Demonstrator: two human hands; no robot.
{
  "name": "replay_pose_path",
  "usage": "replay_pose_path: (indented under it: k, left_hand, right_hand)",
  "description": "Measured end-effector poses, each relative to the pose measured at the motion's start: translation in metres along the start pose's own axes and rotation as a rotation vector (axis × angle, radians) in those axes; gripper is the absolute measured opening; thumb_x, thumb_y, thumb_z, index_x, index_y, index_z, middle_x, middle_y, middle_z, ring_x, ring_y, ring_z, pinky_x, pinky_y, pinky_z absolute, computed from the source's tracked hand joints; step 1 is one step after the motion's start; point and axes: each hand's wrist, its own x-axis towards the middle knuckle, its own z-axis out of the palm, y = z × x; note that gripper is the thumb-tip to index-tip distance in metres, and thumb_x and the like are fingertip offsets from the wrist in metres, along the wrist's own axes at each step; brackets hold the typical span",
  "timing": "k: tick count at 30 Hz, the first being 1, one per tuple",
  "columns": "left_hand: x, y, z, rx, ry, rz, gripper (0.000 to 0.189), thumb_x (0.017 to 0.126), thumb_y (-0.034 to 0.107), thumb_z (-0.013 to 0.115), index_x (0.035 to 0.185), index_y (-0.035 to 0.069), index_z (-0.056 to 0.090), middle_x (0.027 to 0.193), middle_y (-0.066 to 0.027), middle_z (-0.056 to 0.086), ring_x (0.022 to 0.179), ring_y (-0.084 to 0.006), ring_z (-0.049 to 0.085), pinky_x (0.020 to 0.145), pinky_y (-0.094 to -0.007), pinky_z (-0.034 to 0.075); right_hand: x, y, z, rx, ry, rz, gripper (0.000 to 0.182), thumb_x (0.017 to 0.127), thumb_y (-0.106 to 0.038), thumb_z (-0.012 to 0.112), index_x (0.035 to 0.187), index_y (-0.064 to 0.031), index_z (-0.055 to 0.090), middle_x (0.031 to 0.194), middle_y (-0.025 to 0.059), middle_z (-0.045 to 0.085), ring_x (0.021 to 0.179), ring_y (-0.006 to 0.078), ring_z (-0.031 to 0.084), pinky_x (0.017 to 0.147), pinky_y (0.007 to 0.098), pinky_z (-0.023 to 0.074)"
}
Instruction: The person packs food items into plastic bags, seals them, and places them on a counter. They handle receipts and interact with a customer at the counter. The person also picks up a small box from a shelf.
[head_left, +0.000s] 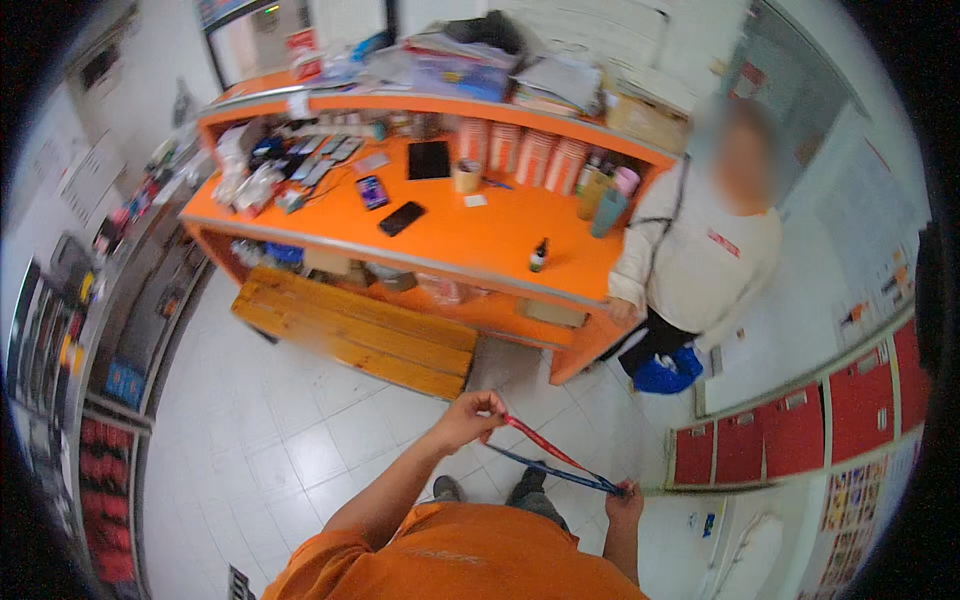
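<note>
A lanyard-like strap (551, 448), part red and part dark blue, is stretched in a narrow loop between my two hands, in front of my orange shirt. My left hand (474, 420) pinches its red end, with the blue part passing just below the fingers. My right hand (625, 501) grips the other end, where dark blue webbing bunches at the fingers. Both hands are above the white tiled floor, and my shoes show beneath and behind the strap. Whether a clip or buckle lies inside either hand cannot be seen.
Ahead stands an orange counter (450, 225) bearing phones, a tablet, cups and a small dark bottle (538, 256). A wooden bench (352, 330) sits before it. Another person (705, 255) stands at its right end. Red lockers (787, 435) line the right; metal shelving runs left.
</note>
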Motion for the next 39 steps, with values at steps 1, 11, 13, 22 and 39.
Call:
replay_pose_path:
  k: [1, 11, 13, 22, 39]
  left_hand:
    - [0.0, 0.011, -0.001, 0.242, -0.121, 0.002, 0.007, 0.094, 0.015, 0.069, 0.096, 0.01, 0.066, 0.084, 0.0016, 0.062, 0.072, -0.0108, 0.056, 0.067, -0.0283, 0.048]
    - [0.086, 0.08, 0.082, 0.457, -0.361, 0.412, 0.013, 0.092, 0.014, 0.072, 0.093, 0.002, 0.067, 0.087, -0.002, 0.066, 0.081, -0.0107, 0.058, 0.072, -0.0288, 0.048]
    - [0.12, 0.09, 0.128, 0.587, -0.401, 0.317, 0.012, 0.095, 0.013, 0.07, 0.096, 0.002, 0.066, 0.088, -0.0021, 0.064, 0.083, -0.0113, 0.058, 0.078, -0.0281, 0.048]
    - [0.209, 0.109, 0.262, 0.456, -0.368, 0.373, 0.01, 0.095, 0.011, 0.069, 0.095, 0.001, 0.066, 0.098, -0.0073, 0.065, 0.085, -0.0149, 0.063, 0.074, -0.0296, 0.051]
    - [0.387, 0.105, 0.235, -0.64, -0.488, -0.002, 0.052, 0.097, 0.039, 0.049, 0.139, 0.007, 0.045, 0.13, -0.0219, 0.055, 0.122, -0.0375, 0.054, 0.105, -0.0514, 0.043]
  right_hand:
    - [0.011, -0.008, -0.003, 0.033, 0.002, -0.02, 0.027, 0.106, -0.03, 0.046, 0.089, -0.0103, 0.053, 0.071, 0.0012, 0.054, 0.062, 0.0159, 0.052, 0.06, 0.0308, 0.0463]
    - [0.015, -0.057, 0.121, -0.809, -0.327, -0.184, 0.025, 0.101, -0.033, 0.055, 0.103, -0.009, 0.061, 0.081, 0.0013, 0.058, 0.066, 0.0122, 0.053, 0.058, 0.0295, 0.0464]
    - [0.034, -0.057, 0.14, -1.036, -0.605, -0.168, 0.025, 0.101, -0.029, 0.054, 0.111, -0.0078, 0.063, 0.091, 0.0029, 0.063, 0.075, 0.0125, 0.058, 0.068, 0.0302, 0.0507]
    - [0.014, -0.083, 0.263, -1.353, -1.263, -0.402, 0.035, 0.095, -0.018, 0.062, 0.127, -0.006, 0.055, 0.102, 0.0082, 0.066, 0.08, 0.019, 0.061, 0.074, 0.0333, 0.0502]
    - [0.05, -0.093, 0.437, -1.818, -1.115, -0.869, 0.047, 0.097, -0.043, 0.058, 0.081, 0.0009, 0.066, 0.077, 0.023, 0.066, 0.074, 0.0422, 0.065, 0.069, 0.0505, 0.0503]
